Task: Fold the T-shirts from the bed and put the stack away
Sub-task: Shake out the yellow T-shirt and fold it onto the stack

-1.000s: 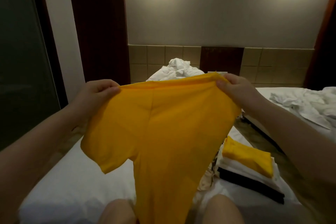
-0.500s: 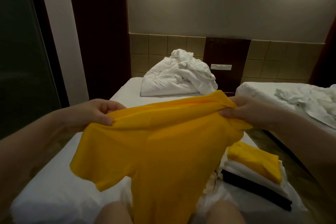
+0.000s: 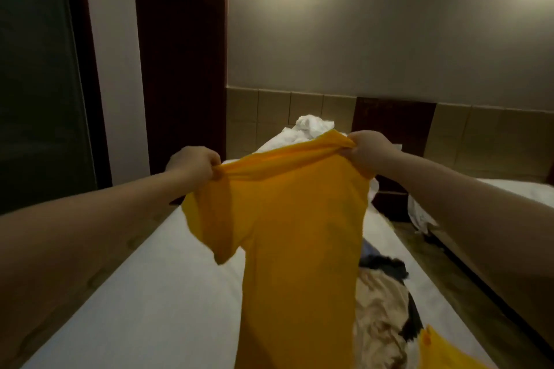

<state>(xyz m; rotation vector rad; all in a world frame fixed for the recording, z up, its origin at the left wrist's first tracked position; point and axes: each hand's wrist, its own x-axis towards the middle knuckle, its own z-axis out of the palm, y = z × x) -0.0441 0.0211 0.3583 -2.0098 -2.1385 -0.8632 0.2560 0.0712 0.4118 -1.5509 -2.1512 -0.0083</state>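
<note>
A yellow T-shirt [image 3: 296,237] hangs in the air over the white bed [image 3: 144,293], stretched between both hands at its shoulders. My left hand [image 3: 195,163] grips the left shoulder and my right hand [image 3: 370,148] grips the right one. One short sleeve droops at the left. To the right of the shirt lies a heap of loose clothes [image 3: 380,311], beige and dark. A yellow folded piece [image 3: 443,350] shows at the bottom right edge.
A crumpled white duvet [image 3: 311,129] lies at the head of the bed. A second bed [image 3: 521,189] stands at the right, across a narrow floor gap [image 3: 467,266]. A dark wooden panel [image 3: 180,54] and a dark glass pane [image 3: 39,78] are at the left.
Both arms have stretched forward and up, lifting the yellow T-shirt higher and farther out. The view has tilted up, so the folded stack has dropped mostly out of sight.
</note>
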